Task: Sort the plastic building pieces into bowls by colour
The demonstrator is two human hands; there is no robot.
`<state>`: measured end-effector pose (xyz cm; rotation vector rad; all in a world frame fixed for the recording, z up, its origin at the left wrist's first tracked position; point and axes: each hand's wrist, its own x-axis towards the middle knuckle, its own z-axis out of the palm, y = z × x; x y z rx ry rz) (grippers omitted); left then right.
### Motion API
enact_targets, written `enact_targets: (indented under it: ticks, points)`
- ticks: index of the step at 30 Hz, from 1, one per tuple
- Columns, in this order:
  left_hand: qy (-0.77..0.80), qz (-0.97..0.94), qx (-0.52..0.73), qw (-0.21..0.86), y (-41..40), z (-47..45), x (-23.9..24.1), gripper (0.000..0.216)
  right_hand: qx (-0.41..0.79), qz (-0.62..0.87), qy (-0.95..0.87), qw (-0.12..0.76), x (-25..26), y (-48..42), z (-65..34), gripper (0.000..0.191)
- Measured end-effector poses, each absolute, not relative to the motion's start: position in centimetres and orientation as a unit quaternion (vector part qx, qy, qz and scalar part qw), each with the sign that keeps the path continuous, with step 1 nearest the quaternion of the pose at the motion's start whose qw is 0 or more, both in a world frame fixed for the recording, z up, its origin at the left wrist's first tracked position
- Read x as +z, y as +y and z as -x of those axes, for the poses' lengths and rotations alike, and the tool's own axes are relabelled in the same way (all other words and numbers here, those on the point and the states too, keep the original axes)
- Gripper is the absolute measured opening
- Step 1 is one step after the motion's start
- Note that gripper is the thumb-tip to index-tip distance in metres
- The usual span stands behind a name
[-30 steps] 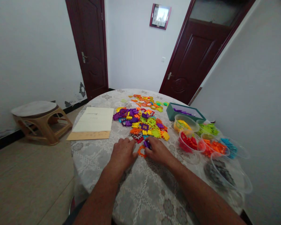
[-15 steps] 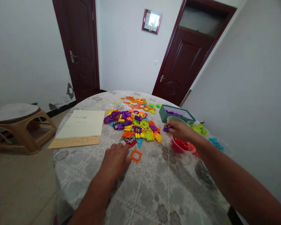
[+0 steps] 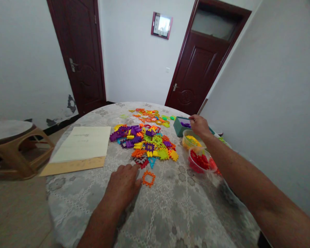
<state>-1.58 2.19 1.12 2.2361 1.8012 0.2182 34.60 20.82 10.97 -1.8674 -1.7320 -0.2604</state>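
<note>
Right hand (image 3: 200,125), head view: at an open green rectangular box (image 3: 179,128) holding small purple plastic pieces (image 3: 185,124); fingertips obscured, so I cannot tell whether they pinch anything
Left hand (image 3: 124,183): loosely extended on the tablecloth (image 3: 170,206), gripping nothing
Orange square toothed plastic frame (image 3: 144,178): flat, just beside the left thumb; should be light, stiff, best lifted by an outer edge

The toothed pieces (image 3: 150,147) look like smooth plastic, and the red tub (image 3: 194,167) like thin, clear plastic. The tablecloth (image 3: 170,213) is matt, lace-patterned fabric; the door handle (image 3: 72,65) shines like metal.
</note>
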Motion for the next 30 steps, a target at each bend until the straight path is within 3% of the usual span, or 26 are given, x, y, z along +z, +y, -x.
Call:
enact_targets:
  ticks: [5, 10, 14, 18, 25, 30]
  points:
    - [0.623, -0.765, 0.090, 0.137, 1.9, 1.8, 1.0, 0.039, 0.015, 0.565, -0.800, 0.202, 7.5, 17.5, -26.3, 0.031]
    - [0.663, -0.719, 0.149, 0.150, 2.1, 2.9, 0.6, 0.040, 0.074, 0.394, -0.908, 0.125, 3.1, 13.5, -17.5, 0.042]
    - [0.685, -0.697, 0.161, 0.141, 2.2, 3.8, 0.7, 0.041, 0.038, 0.421, -0.901, 0.097, 0.6, 12.2, -13.7, 0.053]
    - [0.683, -0.699, 0.160, 0.142, 2.1, 4.1, 0.8, 0.042, 0.010, 0.464, -0.882, 0.079, 0.1, 10.3, -13.5, 0.038]
    - [0.664, -0.717, 0.156, 0.143, 1.6, 4.0, 0.9, 0.042, 0.116, 0.426, -0.889, 0.122, 0.3, 3.6, -18.9, 0.031]
    - [0.640, -0.735, 0.168, 0.148, 1.7, 3.2, 0.4, 0.042, 0.215, 0.497, -0.808, 0.235, -0.4, 2.2, -22.7, 0.016]
